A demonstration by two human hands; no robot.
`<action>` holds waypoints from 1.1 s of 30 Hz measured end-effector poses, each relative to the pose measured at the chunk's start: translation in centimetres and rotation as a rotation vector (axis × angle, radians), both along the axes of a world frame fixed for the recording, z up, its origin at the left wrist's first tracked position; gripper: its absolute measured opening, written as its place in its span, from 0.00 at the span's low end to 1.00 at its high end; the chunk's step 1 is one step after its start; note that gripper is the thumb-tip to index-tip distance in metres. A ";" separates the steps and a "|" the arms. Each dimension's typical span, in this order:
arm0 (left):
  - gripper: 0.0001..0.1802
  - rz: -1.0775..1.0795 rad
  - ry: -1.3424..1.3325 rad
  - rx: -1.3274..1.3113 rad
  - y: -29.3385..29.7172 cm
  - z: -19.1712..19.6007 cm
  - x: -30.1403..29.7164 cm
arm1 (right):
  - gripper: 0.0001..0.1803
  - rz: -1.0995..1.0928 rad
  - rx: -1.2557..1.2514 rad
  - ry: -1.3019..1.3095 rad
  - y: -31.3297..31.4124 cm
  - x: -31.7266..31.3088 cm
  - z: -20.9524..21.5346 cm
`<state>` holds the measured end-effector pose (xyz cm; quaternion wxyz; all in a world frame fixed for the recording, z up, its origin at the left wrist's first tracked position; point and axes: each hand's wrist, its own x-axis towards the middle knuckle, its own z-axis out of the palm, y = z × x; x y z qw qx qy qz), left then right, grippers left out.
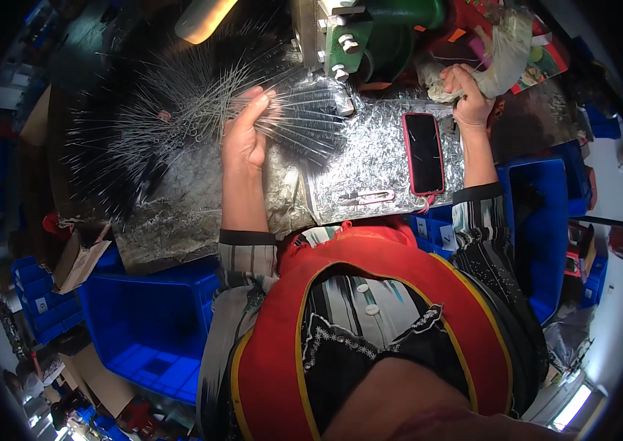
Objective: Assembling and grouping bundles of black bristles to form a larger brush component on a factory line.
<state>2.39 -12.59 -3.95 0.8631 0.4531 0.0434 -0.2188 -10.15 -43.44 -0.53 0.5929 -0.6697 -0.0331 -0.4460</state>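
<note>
My left hand (247, 132) is closed round part of a bundle of thin wire brushes (304, 117), their bristled ends fanning toward the machine. To its left a large loose heap of similar thin metal wires with looped ends (172, 110) spreads over the bench. At the right, my right hand (471, 103) has its fingers bent together against a crumpled pale cloth or bag (510, 55); what they pinch is too small to make out. Between the hands lies a phone in a red case (423, 154). Small thread snips (367, 198) lie near the bench's front edge.
A green bolted machine (385, 40) stands at the back middle, beside a lamp (205, 18). Foil-like silver sheeting (370, 162) covers part of the bench. Blue bins (142, 323) flank me on the left and right (539, 242). A red apron (275, 338) covers my front.
</note>
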 end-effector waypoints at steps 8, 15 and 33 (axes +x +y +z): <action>0.16 0.148 -0.078 -0.157 -0.3 0.2 -0.4 | 0.12 0.015 0.142 0.162 -0.7 -1.1 2.2; 0.21 0.174 -0.121 -0.219 -0.3 -0.7 -0.4 | 0.18 -0.006 0.282 0.471 0.3 -1.5 7.7; 0.24 0.129 -0.182 -0.149 -1.5 -0.5 -0.1 | 0.19 0.018 0.311 0.605 -0.5 -1.7 9.0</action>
